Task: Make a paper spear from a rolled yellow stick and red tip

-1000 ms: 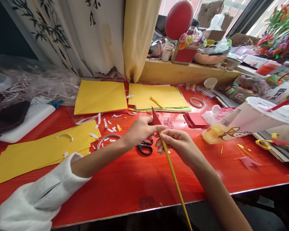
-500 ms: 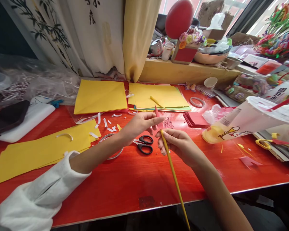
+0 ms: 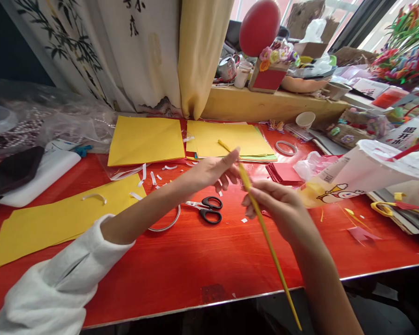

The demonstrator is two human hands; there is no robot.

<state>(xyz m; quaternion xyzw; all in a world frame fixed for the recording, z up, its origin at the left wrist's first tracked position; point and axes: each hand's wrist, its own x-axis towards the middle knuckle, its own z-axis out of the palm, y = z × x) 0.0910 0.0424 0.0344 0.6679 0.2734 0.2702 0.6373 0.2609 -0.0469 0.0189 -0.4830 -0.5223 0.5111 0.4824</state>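
A long thin yellow stick [image 3: 270,242], apparently rolled paper, slants from the middle of the desk down past its front edge. My right hand [image 3: 277,204] pinches it near its wider upper end. At the very tip, the thumb and forefinger of my left hand [image 3: 219,172] close on the stick, the other fingers loosely curled. A bit of red [image 3: 265,213] shows under my right hand; I cannot make out what it is. Black-handled scissors [image 3: 209,209] lie slightly spread on the red desk [image 3: 181,270], below my left hand.
Yellow paper sheets [image 3: 146,139] lie at the back, with yellow strips [image 3: 66,209] at left. White scraps [image 3: 152,177] are scattered about. A leaning drink cup [image 3: 363,172], red paper squares [image 3: 284,173] and a tape ring [image 3: 286,148] occupy the right side. A cluttered sill [image 3: 258,104] runs behind.
My right hand has moved right with the stick, whose lower end swung right. The pink pointed paper at my left fingertips is no longer visible there; those fingers are now at the stick's tip.
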